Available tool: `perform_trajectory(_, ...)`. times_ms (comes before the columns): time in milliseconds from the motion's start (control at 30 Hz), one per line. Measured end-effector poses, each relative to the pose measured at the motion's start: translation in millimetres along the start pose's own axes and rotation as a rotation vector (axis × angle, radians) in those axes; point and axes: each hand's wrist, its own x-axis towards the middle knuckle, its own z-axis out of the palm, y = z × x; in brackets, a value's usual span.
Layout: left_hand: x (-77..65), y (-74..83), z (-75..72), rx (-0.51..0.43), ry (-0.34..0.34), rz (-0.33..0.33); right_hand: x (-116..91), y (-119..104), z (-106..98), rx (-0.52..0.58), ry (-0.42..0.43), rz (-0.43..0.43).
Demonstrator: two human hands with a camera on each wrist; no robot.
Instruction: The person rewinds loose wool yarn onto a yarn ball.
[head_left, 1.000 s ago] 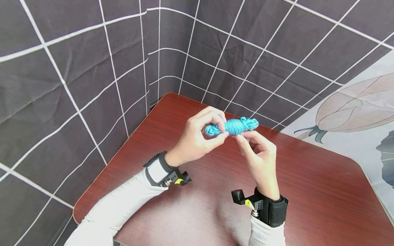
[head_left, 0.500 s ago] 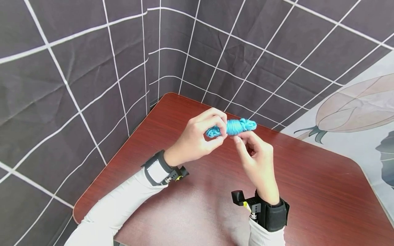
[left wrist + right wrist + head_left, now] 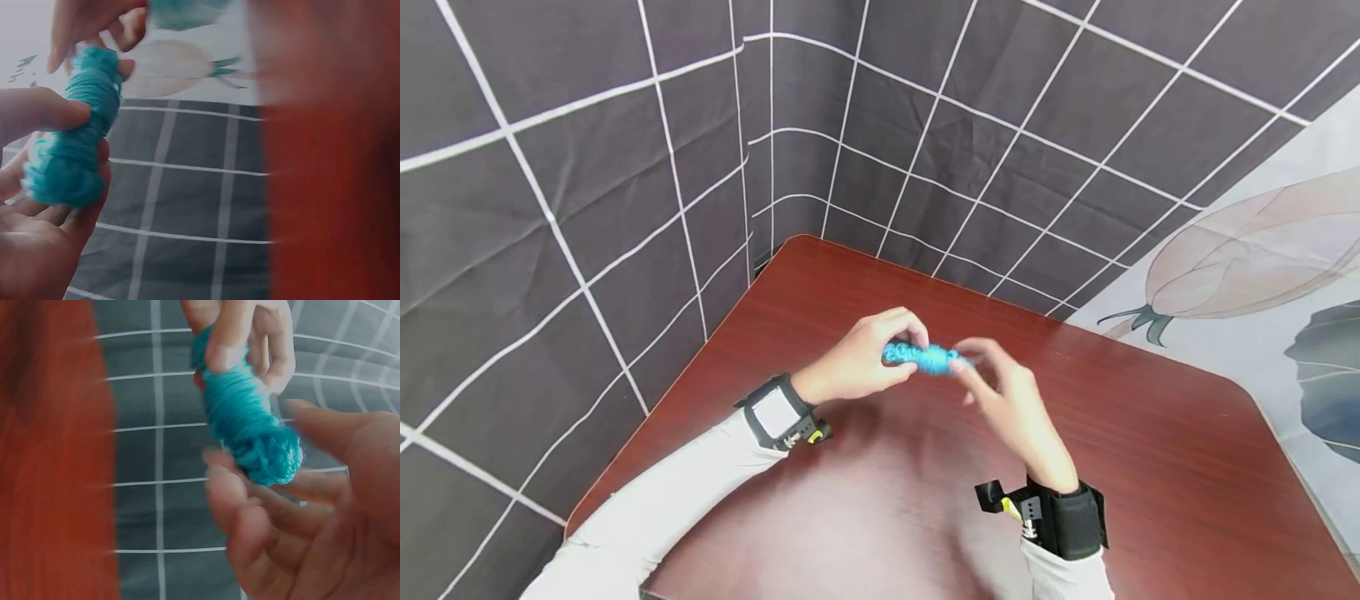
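Note:
A bundle of bright blue cord (image 3: 936, 360), wound tightly round its middle with loops at both ends, is held up over the table. My left hand (image 3: 859, 358) grips it near its left end, thumb on one side and fingers on the other. In the left wrist view, the thumb presses across the wrapped cord (image 3: 94, 90). My right hand (image 3: 1011, 408) is around the other end with loosely bent fingers. The right wrist view has its fingers spread about the looped cord end (image 3: 272, 459), the upper finger apart from it.
The reddish-brown wooden table (image 3: 1120, 442) extends under both hands. Dark cloth with a white grid (image 3: 985, 125) hangs behind and at the left. At the right is a white panel (image 3: 1240, 333) with a plant print. Each wrist wears a strapped camera mount.
Both hands and the cord bundle have come lower and slightly left in the head view. The right hand has shifted from below the bundle's middle to its right end, its fingers loosened.

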Motion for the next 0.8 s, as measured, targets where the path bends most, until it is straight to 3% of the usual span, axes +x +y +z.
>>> perform_trajectory(133,-7.1,-20.4,14.2,0.086,-0.123,-0.06,4,15,14,-0.073,-0.141,0.018)
perform_trajectory(433,-28.8,-45.3,36.0,0.194,-0.316,-0.152,2,45,55,-0.28,-0.203,0.107)
perform_trajectory(567,-38.2,-48.9,39.1,0.203,-0.354,-0.154,-4,46,68,-0.309,-0.227,0.142)
perform_trajectory(800,-43.8,-45.6,35.7,0.187,-0.354,-0.152,-8,41,75,-0.373,-0.228,0.14)
